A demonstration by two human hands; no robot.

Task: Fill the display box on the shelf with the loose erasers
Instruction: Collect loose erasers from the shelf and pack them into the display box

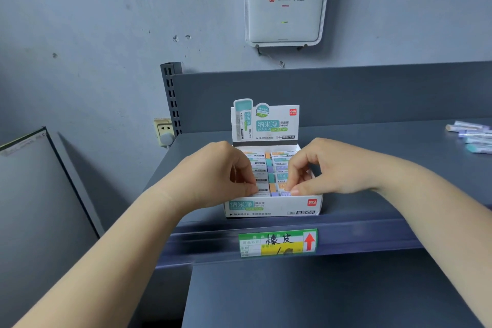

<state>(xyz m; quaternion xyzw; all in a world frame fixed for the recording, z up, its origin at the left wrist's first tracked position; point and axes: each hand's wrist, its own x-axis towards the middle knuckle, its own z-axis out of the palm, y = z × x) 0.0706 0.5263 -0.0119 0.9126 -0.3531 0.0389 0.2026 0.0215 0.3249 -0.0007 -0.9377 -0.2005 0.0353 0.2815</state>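
An eraser [286, 193] is pinched by both hands, left hand [221, 177] and right hand [323, 168], at the display box [274, 208] front edge; seating appears underway; loose erasers [474, 138] at the shelf [372, 157] right edge likely get fetched next.

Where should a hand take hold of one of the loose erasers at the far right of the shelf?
Judging from their pose, the loose erasers lie flat in a close pile on the shelf. Come from above on the nearest one and pinch across its two long sides near the middle; the ends are narrow and neighbours crowd them.
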